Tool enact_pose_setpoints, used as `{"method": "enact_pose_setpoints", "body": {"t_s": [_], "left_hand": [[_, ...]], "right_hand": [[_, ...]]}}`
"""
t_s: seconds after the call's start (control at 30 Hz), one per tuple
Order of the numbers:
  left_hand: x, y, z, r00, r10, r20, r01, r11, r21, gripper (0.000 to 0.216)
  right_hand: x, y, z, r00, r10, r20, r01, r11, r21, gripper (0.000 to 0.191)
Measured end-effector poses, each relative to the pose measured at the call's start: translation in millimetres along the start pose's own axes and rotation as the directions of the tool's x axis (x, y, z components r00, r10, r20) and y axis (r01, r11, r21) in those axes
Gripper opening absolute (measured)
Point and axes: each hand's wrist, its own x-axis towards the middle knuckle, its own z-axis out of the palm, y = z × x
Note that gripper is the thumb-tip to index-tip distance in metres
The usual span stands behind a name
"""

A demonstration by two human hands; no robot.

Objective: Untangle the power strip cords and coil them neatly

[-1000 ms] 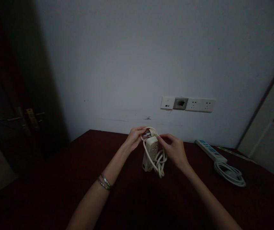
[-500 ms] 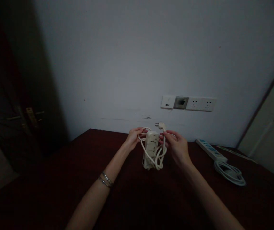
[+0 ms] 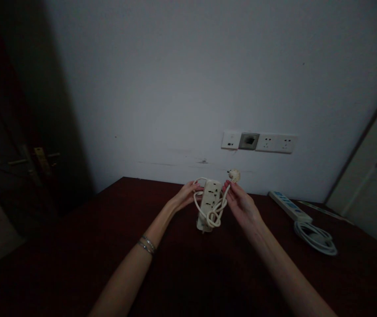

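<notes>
A white power strip stands tilted above the dark red tabletop, its socket face toward me. Its white cord is looped and tangled across the lower front. My left hand grips the strip's left side along with a loop of cord, its fingertips partly behind the strip. Between the thumb and fingers of my right hand the cord is pinched just below the plug. That plug points up and left, with its prongs seen nearly end-on.
To the right on the tabletop lies a second power strip, its pale cord coiled at the near end. Wall sockets sit above the table's back edge. A dark door with a handle stands at far left.
My right hand has drawn the plug to the right and turned it, away from the strip's top. The strip leans slightly more to the right, and the cord loops have shifted.
</notes>
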Motion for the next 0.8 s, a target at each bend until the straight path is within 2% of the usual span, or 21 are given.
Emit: {"method": "enact_pose_setpoints", "body": {"t_s": [0.03,0.1,0.2,0.3,0.43,0.53,0.7,0.8], "left_hand": [[-3.9,-2.8,-6.5,0.99,-0.054,0.134,0.059,0.998,-0.029,0.051],[-11.2,-8.7,-19.1,0.93,-0.147,0.336,0.17,0.985,-0.04,0.062],[-15.7,-17.2,-28.5,0.878,-0.187,0.441,0.209,0.978,0.0,0.069],[-11.5,-25.5,-21.7,0.89,-0.212,0.403,0.187,0.977,0.102,0.076],[-3.8,-34.9,-4.2,0.959,-0.105,0.262,0.046,0.974,0.224,0.085],[-0.7,-35.1,1.0,0.967,-0.071,0.243,0.01,0.97,0.243,0.088],[2.8,-18.8,-3.1,0.975,-0.063,0.212,-0.004,0.954,0.301,0.103],[1.6,-2.3,-3.2,0.983,-0.026,0.181,-0.042,0.932,0.36,0.112]], "right_hand": [[0.6,-0.3,-0.6,1.0,0.009,-0.015,-0.009,1.0,0.022,0.008],[1.5,-0.6,-1.5,0.999,0.024,-0.029,-0.022,0.997,0.069,0.011],[1.9,0.6,-1.7,0.999,0.033,-0.027,-0.029,0.992,0.12,0.012],[0.9,3.5,0.2,1.0,0.026,-0.013,-0.024,0.99,0.139,0.01],[-0.2,4.3,2.3,1.0,-0.004,0.005,0.003,0.993,0.117,0.01],[0.9,-1.3,1.7,0.998,-0.056,0.02,0.055,0.996,0.066,0.01],[0.9,-19.9,2.0,0.973,-0.232,0.013,0.233,0.97,-0.069,0.014],[-0.9,-29.0,3.1,0.961,-0.273,0.033,0.275,0.951,-0.14,0.017]]}}
